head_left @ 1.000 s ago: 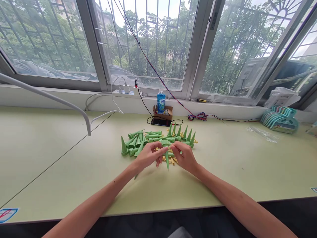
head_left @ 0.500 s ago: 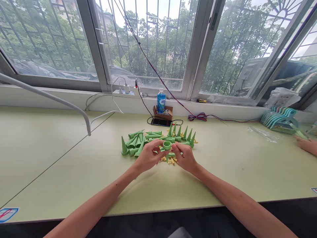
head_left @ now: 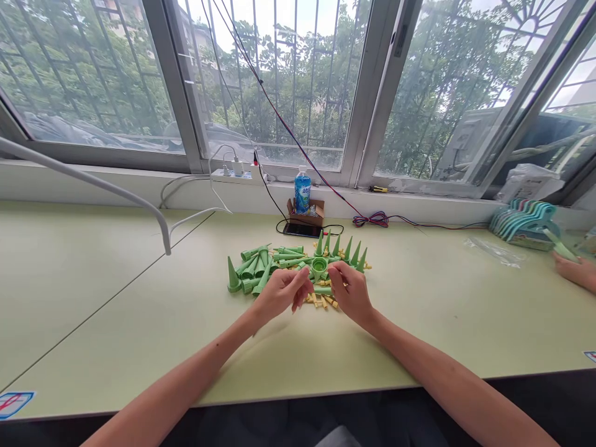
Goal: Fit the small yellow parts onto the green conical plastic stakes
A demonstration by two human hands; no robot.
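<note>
A hollow green plastic cone (head_left: 319,266), its round open end facing up toward me, is between my hands over the pile. My right hand (head_left: 349,288) pinches its rim from the right with thumb and curled fingers. My left hand (head_left: 285,290) is just left of the cone and apart from it, thumb loosely above the bent fingers, with nothing visible in it. Green cones (head_left: 254,268) lie heaped behind and left of my hands. Several upright green spikes (head_left: 347,248) stand in a row behind my right hand. Small yellow plastic pieces (head_left: 321,302) lie below the cone.
Behind the pile are a phone (head_left: 302,230) and a blue bottle (head_left: 302,192) in a small cardboard box (head_left: 319,212). Coiled cable (head_left: 371,218) lies along the sill. At right are teal hangers (head_left: 526,223) and another person's hand (head_left: 575,270) holding a pale green piece. A white curved rod (head_left: 139,202) juts in from the left.
My left hand has come off the cone and dropped slightly. The cone has shifted a little right and up, tilted more toward me, in my right hand. The other person's hand has moved slightly left.
</note>
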